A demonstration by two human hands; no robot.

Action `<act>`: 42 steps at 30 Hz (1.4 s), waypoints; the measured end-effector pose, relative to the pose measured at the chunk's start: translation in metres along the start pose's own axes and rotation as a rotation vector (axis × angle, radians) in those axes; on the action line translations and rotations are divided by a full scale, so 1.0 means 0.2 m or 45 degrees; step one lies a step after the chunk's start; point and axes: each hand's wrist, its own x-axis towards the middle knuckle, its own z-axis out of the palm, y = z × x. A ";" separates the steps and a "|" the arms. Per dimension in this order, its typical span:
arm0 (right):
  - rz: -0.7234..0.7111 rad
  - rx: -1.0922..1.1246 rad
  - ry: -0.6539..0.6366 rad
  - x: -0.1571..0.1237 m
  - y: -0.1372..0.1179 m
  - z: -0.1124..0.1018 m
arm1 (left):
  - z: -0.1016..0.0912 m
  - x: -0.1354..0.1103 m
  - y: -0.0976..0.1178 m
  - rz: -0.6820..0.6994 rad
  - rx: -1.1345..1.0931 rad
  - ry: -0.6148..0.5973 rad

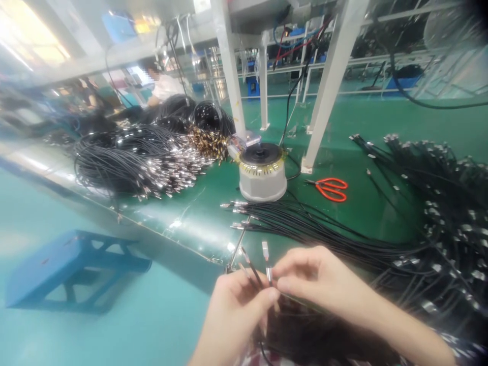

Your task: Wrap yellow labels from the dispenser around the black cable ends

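On the near side of the white canister point(263, 183), close to the edge of the green tabletop point(190, 223), the person's left hand point(242, 302) pinches dark cables point(254, 272) between thumb and fingers, their ends pointing up. The right hand point(305, 274) has thumb and forefinger drawn together against a silver-tipped cable end point(266, 254); whether they grip it, one cannot tell. Just in front of the canister lies a row of black cables point(305, 223), metal ends to the left. Orange-handled scissors point(331, 189) rest just to the canister's right, and a large cable heap point(453, 203) spreads farther right. Left of the canister sit a coiled bundle with silvery ends point(141, 157) and, nearer to it, gold-coloured cable ends point(209, 142). Well to its left, on the floor, stands a blue stool point(72, 254); beyond the bundles is a person in white point(170, 86).
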 end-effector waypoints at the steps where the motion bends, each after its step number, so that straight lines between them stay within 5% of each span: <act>1: -0.010 -0.007 0.027 0.00 -0.01 -0.02 | 0.00 0.00 0.00 -0.006 0.001 -0.002; 4: -0.063 0.069 0.078 0.03 -0.04 -0.03 | 0.00 0.01 0.01 -0.006 0.004 -0.074; 11: -0.224 0.192 -0.120 0.12 -0.17 0.03 | 0.01 0.01 0.04 0.004 -0.213 -0.281; 19: -0.132 0.152 -0.230 0.10 -0.23 -0.01 | 0.03 0.02 0.04 0.081 -0.177 -0.166; 24: -0.321 -0.314 -0.166 0.08 -0.26 -0.02 | 0.06 0.00 0.07 0.050 0.004 -0.143; 31: -0.286 -0.090 -0.496 0.10 -0.25 -0.09 | 0.06 0.00 0.04 0.080 -0.160 -0.167; 39: -0.258 -0.236 -0.052 0.10 -0.21 -0.06 | 0.07 0.03 0.05 0.020 0.039 -0.142; 42: -0.297 -0.239 -0.039 0.12 -0.20 -0.06 | 0.07 0.04 0.02 0.013 0.068 -0.143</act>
